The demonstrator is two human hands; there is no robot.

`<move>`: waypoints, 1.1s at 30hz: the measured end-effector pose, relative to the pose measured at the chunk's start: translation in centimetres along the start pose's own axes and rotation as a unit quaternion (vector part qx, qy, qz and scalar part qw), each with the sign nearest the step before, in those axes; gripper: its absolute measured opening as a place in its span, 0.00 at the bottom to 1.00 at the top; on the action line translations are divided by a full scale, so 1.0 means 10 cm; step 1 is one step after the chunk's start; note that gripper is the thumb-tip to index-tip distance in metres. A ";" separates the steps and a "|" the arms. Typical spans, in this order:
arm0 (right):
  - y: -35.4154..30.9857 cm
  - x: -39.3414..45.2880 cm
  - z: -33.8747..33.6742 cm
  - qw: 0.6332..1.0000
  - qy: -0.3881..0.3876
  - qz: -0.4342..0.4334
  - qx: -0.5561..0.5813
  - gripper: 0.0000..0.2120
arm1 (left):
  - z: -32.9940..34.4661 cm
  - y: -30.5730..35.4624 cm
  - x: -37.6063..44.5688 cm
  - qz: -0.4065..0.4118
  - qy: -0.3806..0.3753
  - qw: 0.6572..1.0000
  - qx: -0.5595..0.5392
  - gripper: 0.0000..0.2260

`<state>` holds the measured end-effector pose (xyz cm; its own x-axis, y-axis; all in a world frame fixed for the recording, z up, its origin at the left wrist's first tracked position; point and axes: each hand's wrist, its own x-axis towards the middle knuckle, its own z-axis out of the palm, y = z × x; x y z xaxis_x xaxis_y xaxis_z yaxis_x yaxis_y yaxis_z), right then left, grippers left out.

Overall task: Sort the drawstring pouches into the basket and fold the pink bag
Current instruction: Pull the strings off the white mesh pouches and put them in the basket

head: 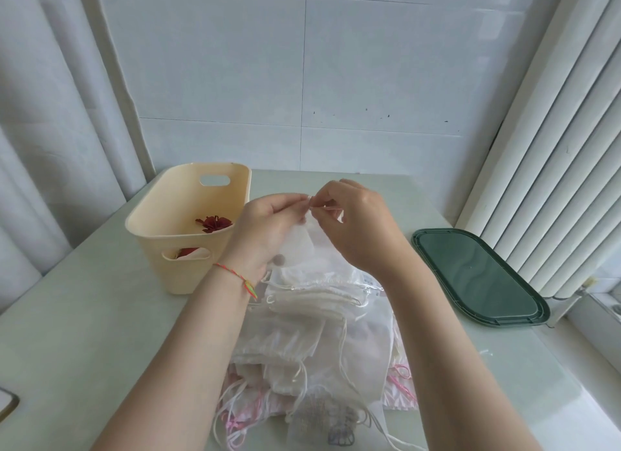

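Observation:
A sheer white drawstring pouch (299, 242) hangs lifted above the table centre. My left hand (265, 228) pinches its top edge from the left, and my right hand (356, 222) pinches it from the right, fingertips nearly meeting. Below lies a heap of white pouches (319, 333) with loose cords. The pink bag (400, 393) lies under the heap, showing only at its edges. The cream basket (158, 228) stands to the left and holds a dark red pouch (215, 222).
A dark green lid (477, 275) lies flat on the right of the table, near white vertical blinds (554, 148). A curtain (50, 114) hangs on the left. A small object's corner (6, 403) shows at the left edge.

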<state>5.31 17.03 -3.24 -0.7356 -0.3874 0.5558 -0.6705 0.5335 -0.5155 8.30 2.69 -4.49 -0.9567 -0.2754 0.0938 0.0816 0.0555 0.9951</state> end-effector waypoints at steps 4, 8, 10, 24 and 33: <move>0.04 0.02 -0.01 1.000 0.016 0.010 0.006 0.02 | 0.01 0.01 -0.01 0.030 -0.038 0.993 0.108 0.07; 0.07 0.03 -0.03 0.999 0.020 0.024 0.031 0.03 | -0.02 0.00 -0.03 0.020 -0.085 0.993 0.084 0.06; 0.06 0.03 -0.01 0.997 0.051 0.031 0.050 0.06 | -0.04 0.00 -0.02 0.006 -0.080 0.996 0.047 0.05; 0.02 0.01 -0.11 0.921 -0.095 0.154 0.346 0.05 | -0.17 0.01 0.02 -0.005 -0.190 0.961 -0.202 0.05; 0.03 0.01 -0.07 0.907 -0.111 0.175 0.367 0.06 | -0.15 0.01 0.01 -0.003 -0.206 0.963 -0.175 0.05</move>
<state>5.08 17.69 -2.92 -0.8626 -0.4757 0.1723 -0.2168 0.0398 -0.9754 8.60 1.19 -4.34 -0.9809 0.1342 0.1407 0.0964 -0.2923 0.9515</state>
